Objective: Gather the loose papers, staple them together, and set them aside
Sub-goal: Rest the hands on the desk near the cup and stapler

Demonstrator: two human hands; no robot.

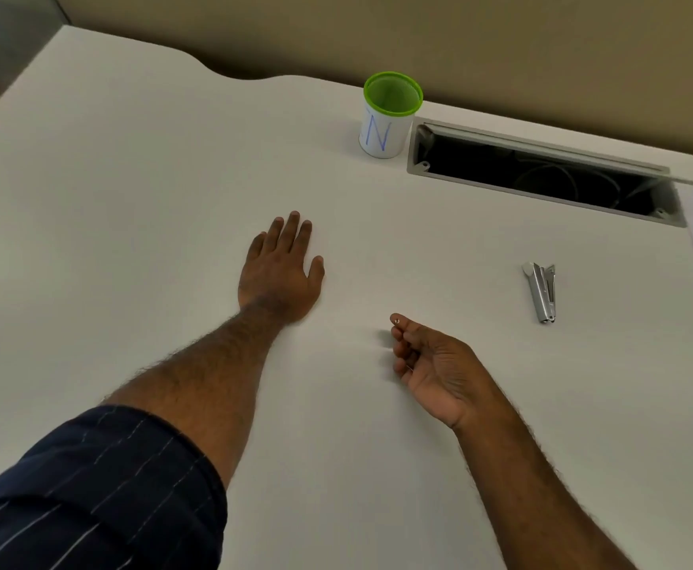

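My left hand lies flat, palm down, on the white desk, fingers straight and pointing away from me. My right hand rests on its outer edge nearer to me, palm turned left, fingers loosely curled; a tiny pale speck shows at one fingertip and I cannot tell what it is. A small silver stapler lies on the desk to the right of my right hand, well apart from it. No sheet of paper stands out against the white surface.
A white pen cup with a green rim and a blue letter N stands at the back. Beside it is an open cable tray slot in the desk. A tan wall runs behind the desk's far edge.
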